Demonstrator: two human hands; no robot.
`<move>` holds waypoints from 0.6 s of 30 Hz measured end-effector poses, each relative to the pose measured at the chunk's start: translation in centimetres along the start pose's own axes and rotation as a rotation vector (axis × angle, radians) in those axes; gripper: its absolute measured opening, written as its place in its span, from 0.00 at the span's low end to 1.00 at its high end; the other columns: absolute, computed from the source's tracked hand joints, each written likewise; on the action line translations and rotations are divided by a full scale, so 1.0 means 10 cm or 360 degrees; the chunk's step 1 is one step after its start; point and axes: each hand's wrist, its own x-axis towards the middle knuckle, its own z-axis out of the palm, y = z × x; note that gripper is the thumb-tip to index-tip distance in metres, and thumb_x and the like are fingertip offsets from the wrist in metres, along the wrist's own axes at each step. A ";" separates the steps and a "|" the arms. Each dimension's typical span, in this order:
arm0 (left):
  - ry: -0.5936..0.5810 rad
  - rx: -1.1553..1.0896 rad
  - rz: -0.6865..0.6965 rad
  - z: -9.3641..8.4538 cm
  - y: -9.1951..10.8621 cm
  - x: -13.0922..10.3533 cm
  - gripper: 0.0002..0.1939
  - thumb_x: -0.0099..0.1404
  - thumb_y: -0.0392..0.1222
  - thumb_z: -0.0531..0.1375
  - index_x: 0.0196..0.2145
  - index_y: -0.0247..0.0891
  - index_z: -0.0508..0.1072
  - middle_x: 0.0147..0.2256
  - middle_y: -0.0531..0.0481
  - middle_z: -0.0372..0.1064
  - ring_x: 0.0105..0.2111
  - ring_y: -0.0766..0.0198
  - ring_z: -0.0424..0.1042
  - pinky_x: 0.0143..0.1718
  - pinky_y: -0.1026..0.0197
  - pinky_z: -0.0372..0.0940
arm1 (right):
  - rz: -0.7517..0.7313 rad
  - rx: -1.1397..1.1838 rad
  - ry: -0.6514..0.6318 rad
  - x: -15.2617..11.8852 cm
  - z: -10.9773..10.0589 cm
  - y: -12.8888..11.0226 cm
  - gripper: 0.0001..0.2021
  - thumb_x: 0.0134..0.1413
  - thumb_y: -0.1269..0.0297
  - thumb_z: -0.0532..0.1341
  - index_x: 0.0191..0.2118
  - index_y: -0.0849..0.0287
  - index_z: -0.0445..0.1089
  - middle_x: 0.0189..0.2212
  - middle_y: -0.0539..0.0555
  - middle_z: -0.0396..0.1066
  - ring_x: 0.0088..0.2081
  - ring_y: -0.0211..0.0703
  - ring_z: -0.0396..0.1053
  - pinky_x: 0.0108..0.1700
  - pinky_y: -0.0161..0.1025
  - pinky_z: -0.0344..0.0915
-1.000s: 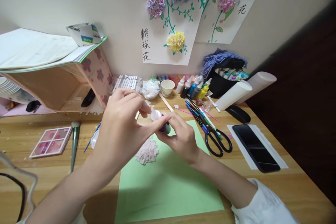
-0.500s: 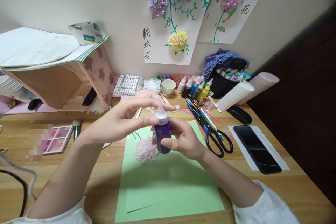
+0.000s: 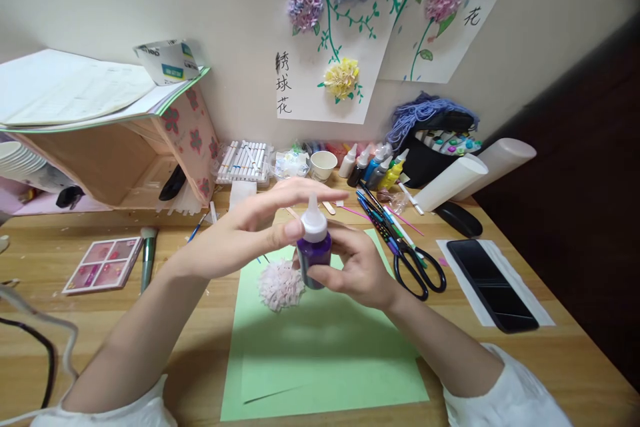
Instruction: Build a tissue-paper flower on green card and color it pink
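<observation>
A purple bottle (image 3: 316, 257) with a white pointed cap is upright above a green sheet of paper (image 3: 325, 360). My right hand (image 3: 357, 267) is wrapped round its body, thumb in front. My left hand (image 3: 250, 227) comes from the left, its thumb against the cap's lower edge and its other fingers stretched out behind and above, apart from the thumb. Just left of the bottle, a pale pink ruffled flower (image 3: 281, 285) lies on the green sheet.
Black scissors (image 3: 420, 270) and pens lie right of the sheet, near a phone (image 3: 493, 283). Several paint bottles (image 3: 375, 170) and a paper cup (image 3: 323, 165) stand at the back. A pink palette (image 3: 103, 265) and a brush (image 3: 148, 257) lie left.
The bottle has shifted slightly right and its cap shows more clearly. My left fingers reach a little further right over it. The view has moved slightly.
</observation>
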 end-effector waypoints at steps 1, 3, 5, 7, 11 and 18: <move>0.0039 -0.0023 0.0003 0.01 -0.01 0.00 0.23 0.60 0.61 0.55 0.45 0.45 0.73 0.51 0.44 0.66 0.53 0.52 0.63 0.49 0.53 0.63 | -0.0016 -0.0049 0.0023 0.00 0.00 -0.01 0.12 0.50 0.58 0.63 0.39 0.58 0.70 0.31 0.53 0.68 0.33 0.39 0.67 0.33 0.36 0.71; 0.0123 -0.0075 -0.0013 0.02 -0.02 0.01 0.23 0.56 0.62 0.58 0.41 0.43 0.73 0.51 0.44 0.66 0.52 0.52 0.64 0.47 0.54 0.65 | -0.0040 -0.0114 0.0047 0.01 -0.01 -0.01 0.11 0.49 0.61 0.64 0.38 0.59 0.69 0.31 0.52 0.67 0.33 0.38 0.67 0.34 0.36 0.70; 0.0107 -0.0109 -0.0039 0.03 -0.03 0.02 0.20 0.56 0.60 0.59 0.36 0.42 0.73 0.49 0.44 0.67 0.50 0.53 0.66 0.45 0.55 0.66 | -0.0038 -0.0084 0.0022 0.01 -0.01 -0.02 0.12 0.49 0.60 0.64 0.39 0.59 0.69 0.31 0.52 0.68 0.33 0.38 0.67 0.34 0.36 0.70; 0.0013 -0.0117 -0.0032 0.04 -0.03 0.02 0.18 0.62 0.57 0.55 0.37 0.42 0.74 0.50 0.43 0.66 0.52 0.54 0.64 0.47 0.54 0.64 | -0.0020 -0.0006 -0.0023 0.01 -0.01 -0.02 0.14 0.50 0.58 0.63 0.41 0.59 0.68 0.31 0.52 0.68 0.33 0.39 0.68 0.34 0.37 0.70; 0.0052 -0.0133 0.0013 0.10 -0.02 0.00 0.21 0.61 0.59 0.55 0.45 0.45 0.71 0.55 0.44 0.62 0.57 0.53 0.59 0.53 0.51 0.60 | 0.0000 -0.0031 -0.0001 -0.01 0.00 0.01 0.12 0.52 0.57 0.62 0.40 0.59 0.68 0.33 0.53 0.68 0.34 0.38 0.67 0.35 0.36 0.70; 0.0017 -0.0471 -0.0027 0.10 -0.08 -0.03 0.15 0.61 0.52 0.59 0.37 0.40 0.75 0.51 0.42 0.66 0.50 0.52 0.67 0.45 0.53 0.66 | 0.0171 0.0403 -0.0257 -0.03 0.04 0.05 0.19 0.52 0.51 0.62 0.43 0.59 0.66 0.33 0.53 0.68 0.34 0.39 0.68 0.36 0.39 0.69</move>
